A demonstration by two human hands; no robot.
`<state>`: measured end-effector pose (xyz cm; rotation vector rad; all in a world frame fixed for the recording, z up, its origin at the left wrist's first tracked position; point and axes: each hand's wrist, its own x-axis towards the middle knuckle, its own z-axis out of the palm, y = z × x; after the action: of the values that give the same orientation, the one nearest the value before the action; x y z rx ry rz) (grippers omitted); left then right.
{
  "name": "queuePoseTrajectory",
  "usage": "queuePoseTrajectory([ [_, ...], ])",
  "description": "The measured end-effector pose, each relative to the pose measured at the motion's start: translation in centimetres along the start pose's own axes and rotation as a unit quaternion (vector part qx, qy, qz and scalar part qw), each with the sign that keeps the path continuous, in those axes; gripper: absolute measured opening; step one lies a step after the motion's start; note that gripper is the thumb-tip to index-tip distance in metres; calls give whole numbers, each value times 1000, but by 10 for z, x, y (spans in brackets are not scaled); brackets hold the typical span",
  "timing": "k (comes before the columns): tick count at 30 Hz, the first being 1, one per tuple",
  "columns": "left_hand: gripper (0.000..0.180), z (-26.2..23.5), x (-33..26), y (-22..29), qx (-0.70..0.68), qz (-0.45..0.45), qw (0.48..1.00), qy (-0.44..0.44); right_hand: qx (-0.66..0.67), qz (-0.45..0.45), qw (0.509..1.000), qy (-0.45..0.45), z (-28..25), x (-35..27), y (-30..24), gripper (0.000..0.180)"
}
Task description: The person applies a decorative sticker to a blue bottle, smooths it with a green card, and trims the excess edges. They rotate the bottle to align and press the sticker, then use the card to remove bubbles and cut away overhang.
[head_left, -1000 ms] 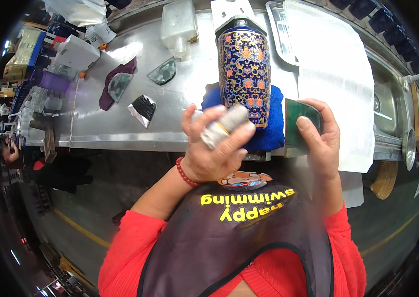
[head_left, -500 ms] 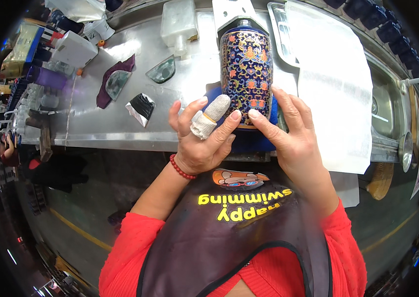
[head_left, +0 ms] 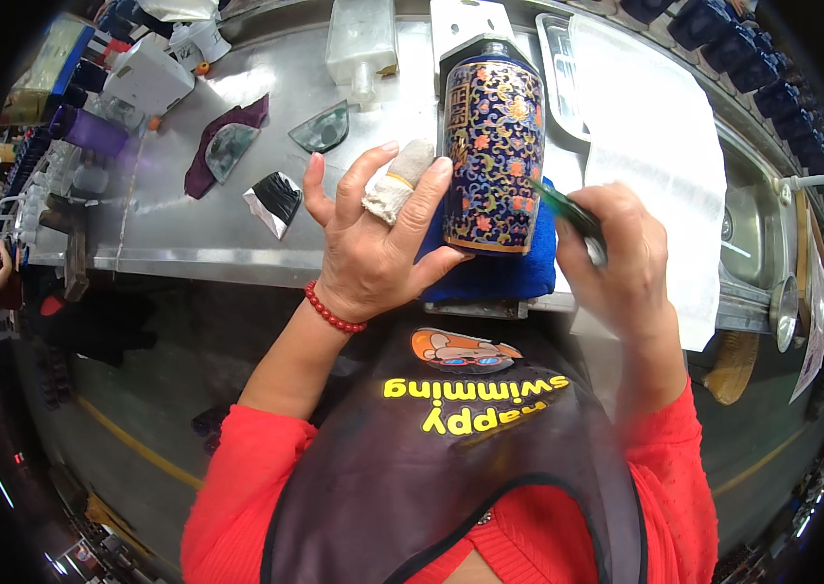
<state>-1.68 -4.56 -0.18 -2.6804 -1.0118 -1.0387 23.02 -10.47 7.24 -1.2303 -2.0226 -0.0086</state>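
Observation:
A dark blue bottle [head_left: 495, 161] with a colourful floral pattern lies on a folded blue cloth [head_left: 490, 277], its neck pointing away from me. My left hand [head_left: 373, 224] is at its left side, fingers spread, with the thumb by the bottle's base and the index finger along its side. A grey-white fabric finger cover [head_left: 394, 190], banded in yellow, sits on one of its fingers. My right hand [head_left: 621, 243] is closed on a flat dark green glass-like piece [head_left: 575, 216], whose pointed tip is at the bottle's right side. Its inner part is hidden by my fingers.
On the metal table [head_left: 237, 234] to the left are two half-round glass pieces [head_left: 227, 156], one on purple cloth, and a black-and-silver packet [head_left: 274, 202]. A clear bottle [head_left: 361, 49] stands behind. White sheeting [head_left: 655, 185] and a sink [head_left: 743, 224] are to the right.
The bottle has turned about its length, so a gold-framed panel now shows on its left. My right hand has left the bottle and now holds the green piece.

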Motion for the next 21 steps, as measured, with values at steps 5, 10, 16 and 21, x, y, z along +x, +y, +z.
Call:
queuePoseTrajectory([
  [5, 80, 7, -2, 2, -71, -29, 997, -7, -51, -151, 982, -106, 2, -2, -2, 22],
  [10, 87, 23, -4, -1, -222, -69, 972, -23, 59, -42, 996, -57, 0, -12, 0, 28],
  [16, 95, 17, 4, -2, -118, -66, 990, -46, 176, -69, 973, -131, 0, -9, 7, 33],
  [21, 87, 1, 15, 2, -35, -24, 998, -36, 28, -68, 997, -38, -1, 4, 9, 41],
])
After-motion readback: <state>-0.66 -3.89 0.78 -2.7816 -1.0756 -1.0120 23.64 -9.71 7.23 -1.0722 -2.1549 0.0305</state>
